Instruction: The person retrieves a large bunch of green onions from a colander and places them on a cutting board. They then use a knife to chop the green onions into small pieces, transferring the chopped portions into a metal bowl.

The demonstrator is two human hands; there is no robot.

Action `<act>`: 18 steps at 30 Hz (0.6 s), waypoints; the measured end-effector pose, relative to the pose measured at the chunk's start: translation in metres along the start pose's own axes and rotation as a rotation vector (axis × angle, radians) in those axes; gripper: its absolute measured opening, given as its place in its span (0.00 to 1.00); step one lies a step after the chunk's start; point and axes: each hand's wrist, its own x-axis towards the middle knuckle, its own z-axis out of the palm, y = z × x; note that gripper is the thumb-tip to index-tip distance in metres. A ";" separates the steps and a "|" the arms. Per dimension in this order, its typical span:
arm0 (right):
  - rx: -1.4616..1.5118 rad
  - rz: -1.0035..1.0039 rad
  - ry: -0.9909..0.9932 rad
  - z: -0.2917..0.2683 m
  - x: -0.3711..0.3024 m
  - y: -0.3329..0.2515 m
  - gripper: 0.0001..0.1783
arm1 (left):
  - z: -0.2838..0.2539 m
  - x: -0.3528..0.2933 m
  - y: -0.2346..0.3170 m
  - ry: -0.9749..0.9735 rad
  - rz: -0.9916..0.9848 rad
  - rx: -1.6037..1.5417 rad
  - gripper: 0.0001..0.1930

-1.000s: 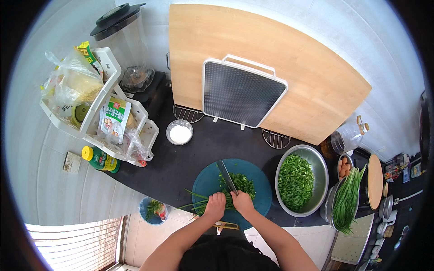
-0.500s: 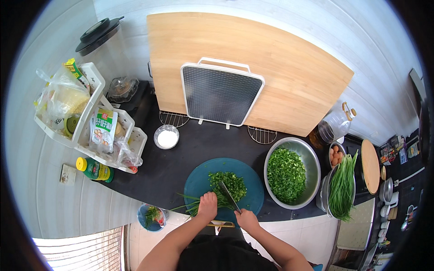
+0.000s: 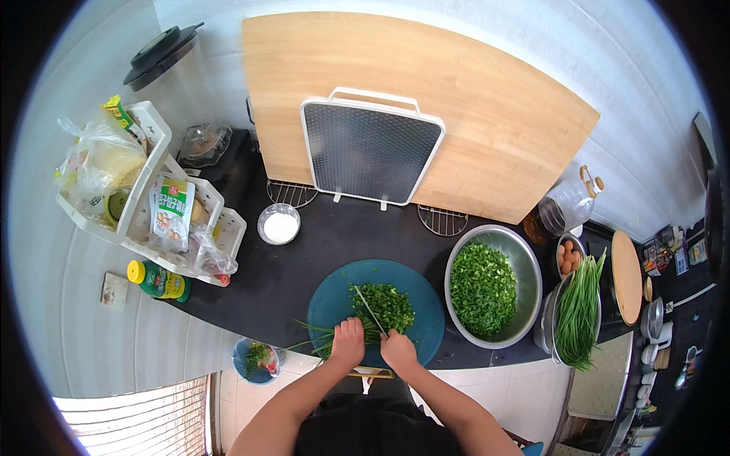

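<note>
Both forearms rise from the lower edge and converge, so that the two hands sit close together. The right hand [image 3: 398, 351] is closed around the handle of a knife [image 3: 369, 307], its arm slanting inward and its blade slanting away to the upper left. The left hand [image 3: 348, 340], just left of that grip, is bent over long green stalks [image 3: 322, 338] and presses them down, knuckles up; their loose ends fan out farther left, past the board's edge. Whether the blade's edge meets the board is too fine to tell from this height.

Just beyond the grip, chopped greens [image 3: 391, 304] lie heaped against the blade on a round teal board [image 3: 428, 311]. The board rests on a black counter [image 3: 258, 304]. Right of the grip stands a wide steel bowl [image 3: 528, 270] of cut greens; farther right, a bundle of uncut stalks [image 3: 578, 319] lies across a pot, with eggs [image 3: 567, 260] behind. Up and left of the grip is a small bowl of white powder [image 3: 281, 226]. Well beyond the hands, a large wooden board [image 3: 487, 137] leans on the wall. Below left, a blue bucket [image 3: 243, 354] stands on the tiled floor [image 3: 509, 387].
</note>
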 end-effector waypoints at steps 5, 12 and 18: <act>0.195 -0.028 0.023 -0.037 -0.013 0.007 0.26 | -0.040 -0.006 0.005 -0.056 -0.114 -0.048 0.45; 0.218 -0.082 0.047 -0.062 -0.035 0.004 0.24 | -0.028 -0.016 -0.002 0.051 -0.151 -0.226 0.47; 0.066 -0.170 0.012 -0.050 -0.038 -0.001 0.23 | -0.011 -0.013 -0.004 0.011 -0.055 -0.041 0.38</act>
